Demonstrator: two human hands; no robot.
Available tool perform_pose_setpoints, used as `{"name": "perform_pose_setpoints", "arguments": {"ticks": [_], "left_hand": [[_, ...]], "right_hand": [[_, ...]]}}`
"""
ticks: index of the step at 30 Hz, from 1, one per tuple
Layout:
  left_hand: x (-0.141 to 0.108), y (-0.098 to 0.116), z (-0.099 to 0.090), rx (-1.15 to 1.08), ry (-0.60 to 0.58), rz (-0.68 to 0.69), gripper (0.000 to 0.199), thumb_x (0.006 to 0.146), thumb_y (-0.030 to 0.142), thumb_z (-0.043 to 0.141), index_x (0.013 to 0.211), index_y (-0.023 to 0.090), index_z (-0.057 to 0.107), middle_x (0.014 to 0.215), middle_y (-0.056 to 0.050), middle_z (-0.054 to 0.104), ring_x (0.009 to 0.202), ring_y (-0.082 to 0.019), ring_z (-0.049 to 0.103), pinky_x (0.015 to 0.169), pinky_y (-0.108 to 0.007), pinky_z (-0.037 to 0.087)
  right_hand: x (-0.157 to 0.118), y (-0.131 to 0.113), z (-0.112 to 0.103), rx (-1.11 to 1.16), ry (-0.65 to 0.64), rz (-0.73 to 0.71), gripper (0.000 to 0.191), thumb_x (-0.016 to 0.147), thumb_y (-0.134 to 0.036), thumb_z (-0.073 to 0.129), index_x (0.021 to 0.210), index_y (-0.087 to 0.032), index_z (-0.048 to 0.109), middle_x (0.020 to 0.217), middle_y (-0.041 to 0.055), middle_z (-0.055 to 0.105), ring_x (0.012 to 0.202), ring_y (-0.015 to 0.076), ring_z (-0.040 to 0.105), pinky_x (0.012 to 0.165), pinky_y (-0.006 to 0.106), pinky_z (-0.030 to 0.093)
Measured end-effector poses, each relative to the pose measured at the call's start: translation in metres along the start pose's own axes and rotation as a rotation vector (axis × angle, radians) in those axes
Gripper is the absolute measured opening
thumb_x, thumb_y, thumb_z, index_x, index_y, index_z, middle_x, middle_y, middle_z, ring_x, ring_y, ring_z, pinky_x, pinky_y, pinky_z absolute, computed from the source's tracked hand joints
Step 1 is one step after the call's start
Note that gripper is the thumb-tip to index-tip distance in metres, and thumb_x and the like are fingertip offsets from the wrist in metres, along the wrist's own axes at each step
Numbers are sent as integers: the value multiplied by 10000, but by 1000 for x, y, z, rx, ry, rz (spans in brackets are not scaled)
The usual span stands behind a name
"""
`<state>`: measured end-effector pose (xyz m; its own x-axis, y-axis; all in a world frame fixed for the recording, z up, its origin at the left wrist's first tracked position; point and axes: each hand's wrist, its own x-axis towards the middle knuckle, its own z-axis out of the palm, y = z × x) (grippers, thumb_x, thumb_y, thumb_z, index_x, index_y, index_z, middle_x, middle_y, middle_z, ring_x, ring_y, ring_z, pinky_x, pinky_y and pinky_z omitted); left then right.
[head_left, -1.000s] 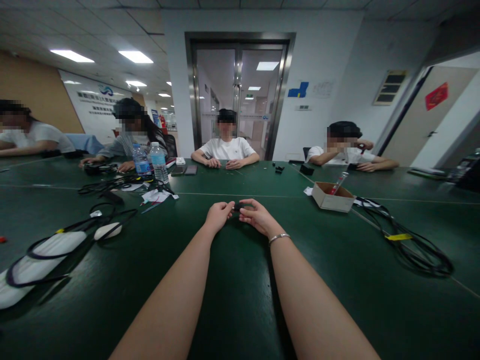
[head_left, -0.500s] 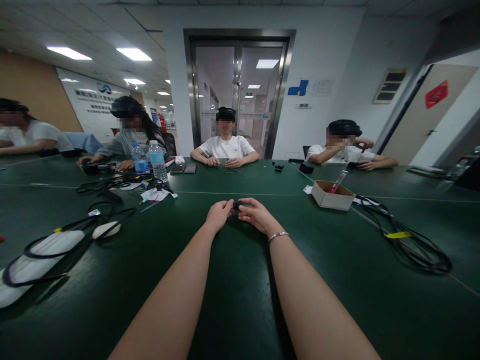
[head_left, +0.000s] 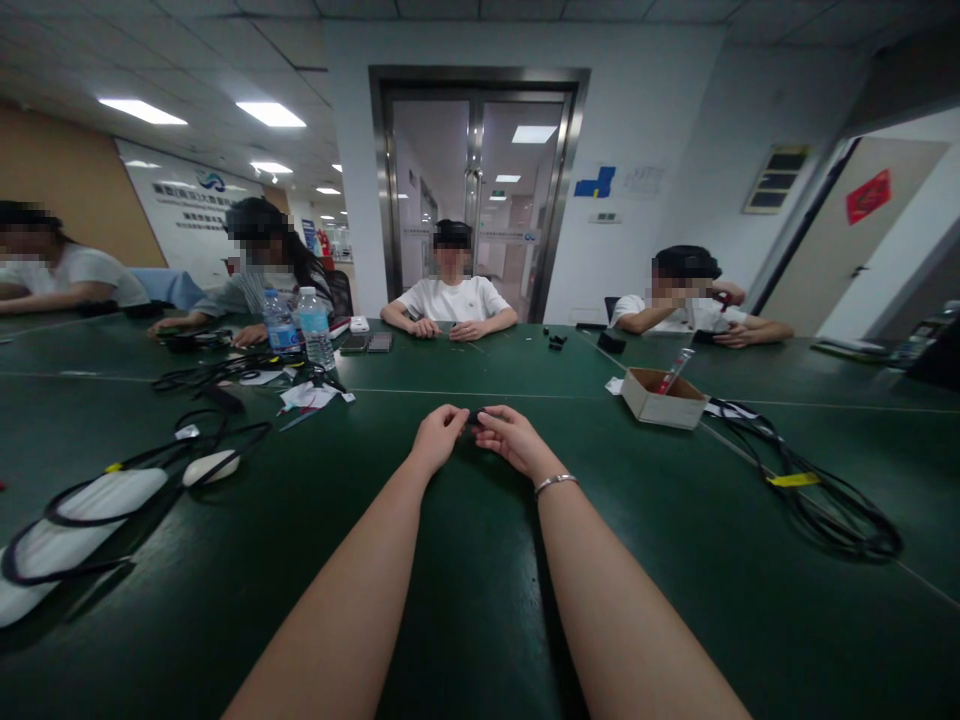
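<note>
Small black object (head_left: 475, 416) between both hands

Hands, wearer's: 2 (1 L hand (head_left: 437, 440), 1 R hand (head_left: 511, 440)). Sm. blk pc (head_left: 473, 417) btwn them: 1. Bracelet (head_left: 556, 483): 1. Ppl (head_left: 452, 300) across desk (head_left: 480, 600): 4. Btls (head_left: 316, 335), clear w/ blue labels: 2. Open box (head_left: 664, 408): 1, w/ 1 tube (head_left: 676, 370). Flat rect. devices (head_left: 367, 343) nr btls: 2. Wht oval pc (head_left: 211, 468): 1. Long wht pc (head_left: 82, 525): 1. Blk cable coil (head_left: 844, 520), far R: 1, w/ 1 yel. tag (head_left: 793, 480). Red wall sign (head_left: 868, 196): 1.
</note>
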<state>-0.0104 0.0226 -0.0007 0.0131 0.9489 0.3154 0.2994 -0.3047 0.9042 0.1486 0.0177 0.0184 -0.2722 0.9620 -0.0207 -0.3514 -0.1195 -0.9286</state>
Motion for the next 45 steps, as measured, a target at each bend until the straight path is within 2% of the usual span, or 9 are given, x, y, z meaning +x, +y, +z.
{"name": "perform_pose_setpoints", "arguments": {"ticks": [8,14,17,24,28,34,38,42,45], "left_hand": [[1,7,-3,-203,18,42,290,681,361,678,880,152,646,874,-64,656,830,-180,592,804,-308,456],[1,7,1,-117,3,-84,305,834,431,479,878,167,626,726,-16,603,648,-132,548,633,-254,435],[1,4,3,-13,13,-84,312,858,426,427,909,189,624,657,3,558,594,-129,508,565,-241,394],[5,2,4,-129,13,-96,227,787,231,461,935,187,628,851,-26,626,741,-135,563,637,-234,438],[5,1,5,-123,2,-83,288,862,348,404,932,177,624,670,-7,567,629,-127,526,588,-236,413],[4,1,5,-132,20,-72,229,827,334,501,962,185,610,837,-29,617,719,-133,558,637,-235,427],[6,-2,5,-71,52,-92,297,873,396,405,962,198,609,752,-21,604,665,-141,543,616,-248,417],[6,-3,5,-28,67,-93,250,842,346,447,988,223,609,850,-17,627,706,-142,553,637,-246,422],[5,-1,4,-8,52,-114,307,872,387,380,971,220,619,747,-12,604,646,-145,534,604,-249,410]], "right_hand": [[1,1,2,-63,4,-22,188,849,-221,692,877,-136,527,628,46,648,500,131,623,495,216,561],[3,1,6,-86,39,0,161,867,-219,674,845,-123,546,626,72,648,483,133,617,478,210,554],[4,1,7,-102,44,-3,183,851,-231,698,841,-119,553,629,76,646,477,135,616,463,204,548],[4,0,8,-98,49,12,125,891,-196,639,850,-115,553,624,74,646,482,134,618,471,206,551],[2,0,7,-95,35,-5,88,899,-164,616,878,-110,550,635,77,652,491,132,621,485,207,552],[2,-1,6,-72,20,6,129,869,-186,667,884,-112,562,644,77,652,495,136,622,492,209,556],[3,-2,6,-73,13,17,99,886,-169,637,893,-122,551,649,69,652,502,133,626,498,207,559],[4,-1,5,-60,25,15,157,855,-191,685,887,-137,542,643,50,644,511,136,629,507,215,568],[5,0,5,-65,19,17,164,851,-185,689,899,-135,541,646,49,643,508,135,626,504,216,568]]}}
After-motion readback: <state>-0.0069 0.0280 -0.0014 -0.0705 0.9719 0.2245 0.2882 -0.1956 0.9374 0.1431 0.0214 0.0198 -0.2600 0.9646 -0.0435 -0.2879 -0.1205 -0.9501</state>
